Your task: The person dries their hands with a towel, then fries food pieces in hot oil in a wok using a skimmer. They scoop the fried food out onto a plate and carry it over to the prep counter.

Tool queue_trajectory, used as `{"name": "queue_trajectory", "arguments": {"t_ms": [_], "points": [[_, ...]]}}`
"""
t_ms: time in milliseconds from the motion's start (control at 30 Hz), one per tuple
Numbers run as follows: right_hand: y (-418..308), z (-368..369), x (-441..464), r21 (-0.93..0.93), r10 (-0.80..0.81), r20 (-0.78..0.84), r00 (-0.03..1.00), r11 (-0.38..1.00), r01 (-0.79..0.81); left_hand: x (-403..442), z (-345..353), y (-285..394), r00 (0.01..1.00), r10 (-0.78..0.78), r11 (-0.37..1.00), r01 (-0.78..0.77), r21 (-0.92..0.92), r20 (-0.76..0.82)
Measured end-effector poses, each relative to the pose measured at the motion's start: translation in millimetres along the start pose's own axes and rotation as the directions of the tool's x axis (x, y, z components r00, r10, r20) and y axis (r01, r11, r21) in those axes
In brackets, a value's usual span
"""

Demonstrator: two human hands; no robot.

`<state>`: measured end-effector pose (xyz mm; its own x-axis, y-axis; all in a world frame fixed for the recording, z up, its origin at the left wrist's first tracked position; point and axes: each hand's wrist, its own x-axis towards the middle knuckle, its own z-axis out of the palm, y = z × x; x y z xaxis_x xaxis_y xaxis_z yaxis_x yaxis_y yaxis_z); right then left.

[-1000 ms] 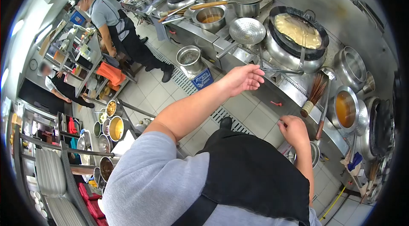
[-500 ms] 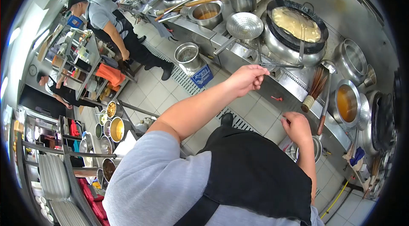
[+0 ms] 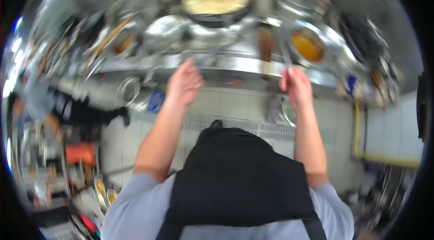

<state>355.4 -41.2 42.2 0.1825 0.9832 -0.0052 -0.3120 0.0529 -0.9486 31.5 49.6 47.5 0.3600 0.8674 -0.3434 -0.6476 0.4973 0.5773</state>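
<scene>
Motion blur softens the whole view. My left hand (image 3: 185, 84) is over the counter's front edge, below the wok (image 3: 215, 0) of pale yellow food; its fingers are smeared and no held object can be made out. Fingers closed, my right hand (image 3: 297, 87) is on the lower end of a long-handled ladle (image 3: 285, 47), whose head lies up on the counter. Left of that ladle lies a brown bristle brush (image 3: 265, 45) with a pale bound end. A metal bowl of orange-brown liquid (image 3: 307, 45) sits just beyond my right hand.
A perforated strainer (image 3: 166, 31) and a pot (image 3: 123, 43) are on the counter's left side. A metal pot (image 3: 129, 90) stands near a blue box (image 3: 155, 101) below the counter. Another person (image 3: 68, 106) is at the left. Dark cookware (image 3: 361, 36) is at the right.
The view has swung so the counter runs across the top. My right hand has moved up from below the counter edge to the ladle's handle. My left hand has shifted left relative to the wok.
</scene>
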Motion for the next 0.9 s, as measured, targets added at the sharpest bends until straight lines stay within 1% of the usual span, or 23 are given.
{"name": "queue_trajectory", "arguments": {"t_ms": [33, 67, 100, 133, 167, 233, 300, 333, 400, 433, 533, 600, 667, 733, 767, 800, 833, 867, 900], "points": [[-12.5, -9.5, 8.0, 0.332, 0.023, -0.121, 0.992, 0.943, 0.019, 2.5, -7.7, -1.3, 0.999, -0.031, 0.998, 0.030, 0.060, 0.021], [-21.7, -23.4, 13.6, 0.578, -0.015, -0.075, 0.997, 0.814, 0.056, 5.9, -18.0, -6.0, 0.998, -0.067, 0.991, 0.064, 0.117, 0.021], [-30.3, -35.3, 15.2, 0.609, -0.077, -0.133, 0.988, 0.781, 0.142, 10.1, -31.2, -11.3, 0.994, -0.105, 0.976, 0.100, 0.191, 0.016], [-39.6, -39.2, 14.7, 0.616, -0.087, -0.249, 0.965, 0.754, 0.227, 13.3, -46.1, -21.2, 0.989, -0.147, 0.949, 0.143, 0.281, -0.007], [-46.4, -46.1, 12.5, 0.613, -0.132, -0.296, 0.946, 0.734, 0.294, 16.7, -64.4, -30.4, 0.981, -0.186, 0.899, 0.190, 0.394, -0.050], [-60.7, -53.8, 2.7, 0.607, -0.185, -0.377, 0.908, 0.691, 0.393, 18.5, -112.4, -49.0, 0.951, -0.269, 0.728, 0.305, 0.614, -0.154], [-66.3, -60.5, -11.5, 0.572, -0.228, -0.452, 0.863, 0.668, 0.476, 14.6, -168.3, -63.8, 0.895, -0.359, 0.463, 0.417, 0.782, -0.265], [-69.5, -62.1, -19.3, 0.553, -0.216, -0.492, 0.844, 0.671, 0.494, 12.5, -195.0, -66.6, 0.857, -0.403, 0.309, 0.457, 0.834, -0.320], [-78.5, -69.5, -36.3, 0.497, -0.217, -0.562, 0.798, 0.683, 0.535, 7.7, -240.7, -66.6, 0.779, -0.479, 0.034, 0.477, 0.878, -0.404], [-80.0, -73.0, -45.7, 0.467, -0.228, -0.597, 0.769, 0.680, 0.564, 6.5, -261.6, -64.4, 0.737, -0.506, -0.097, 0.467, 0.879, -0.447], [-83.8, -73.0, -70.7, 0.385, -0.230, -0.692, 0.684, 0.685, 0.619, 15.6, -297.2, -55.3, 0.658, -0.576, -0.349, 0.339, 0.874, -0.486], [-85.7, -71.5, -85.5, 0.318, -0.240, -0.765, 0.598, 0.666, 0.675, 32.6, -307.5, -49.6, 0.642, -0.610, -0.445, 0.208, 0.871, -0.465], [-85.7, -68.6, -99.3, 0.276, -0.264, -0.787, 0.557, 0.656, 0.702, 58.8, -309.6, -48.0, 0.638, -0.652, -0.517, 0.021, 0.856, -0.410], [-85.1, -68.5, -116.3, 0.069, -0.313, -0.834, 0.454, 0.758, 0.649, 96.1, -306.4, -53.1, 0.620, -0.734, -0.548, -0.298, 0.781, -0.279], [-80.3, -70.2, -121.2, -0.137, -0.362, -0.863, 0.352, 0.839, 0.527, 114.3, -299.6, -59.7, 0.595, -0.783, -0.524, -0.469, 0.711, -0.185], [-77.9, -68.5, -128.7, -0.457, -0.490, -0.809, 0.326, 0.872, 0.177, 131.8, -289.0, -66.1, 0.586, -0.803, -0.497, -0.558, 0.665, -0.109], [-73.0, -64.1, -136.7, -0.603, -0.531, -0.770, 0.353, 0.786, -0.133, 148.0, -277.0, -74.9, 0.639, -0.764, -0.485, -0.483, 0.729, -0.085], [-69.9, -56.7, -143.9, -0.668, -0.545, -0.744, 0.385, 0.607, -0.431, 160.4, -265.5, -82.1, 0.703, -0.706, -0.433, -0.338, 0.836, -0.082], [-68.3, -53.9, -153.4, -0.782, -0.612, -0.609, 0.505, 0.355, -0.512, 166.3, -250.8, -92.0, 0.778, -0.618, -0.305, -0.104, 0.947, -0.114]]}}
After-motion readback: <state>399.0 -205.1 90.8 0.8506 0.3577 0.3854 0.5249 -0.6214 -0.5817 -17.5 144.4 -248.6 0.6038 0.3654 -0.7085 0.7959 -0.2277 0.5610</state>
